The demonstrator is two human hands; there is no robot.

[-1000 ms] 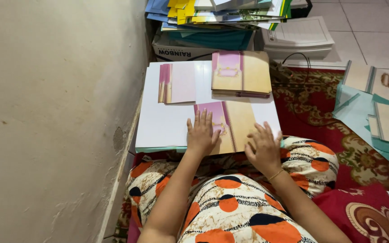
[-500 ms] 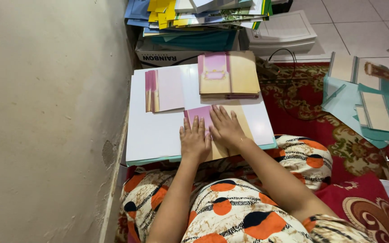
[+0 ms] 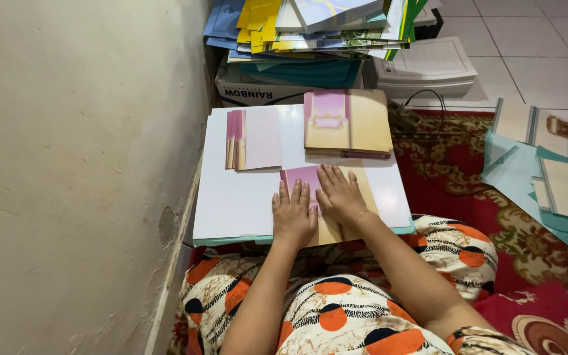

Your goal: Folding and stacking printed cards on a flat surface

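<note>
Both palms press flat on a pink and tan card (image 3: 300, 176) lying on a white board (image 3: 244, 197) across my lap. My left hand (image 3: 294, 215) rests on the card's left part, fingers together and pointing away. My right hand (image 3: 340, 194) lies beside it, fingers slightly spread, touching the left hand. Just beyond them sits a stack of the same folded pink and tan cards (image 3: 348, 123). To the left lies a smaller pile of pale pink sheets (image 3: 253, 139).
A plaster wall (image 3: 80, 164) runs along the left. A heap of blue, yellow and green papers (image 3: 310, 29) tops a cardboard box (image 3: 258, 92) ahead. Teal sheets and card pieces (image 3: 547, 184) lie on the red patterned rug (image 3: 468, 190) at right. A white machine (image 3: 425, 66) sits on tile.
My right hand has slid left across the card until it lies next to my left hand. The view has shifted slightly.
</note>
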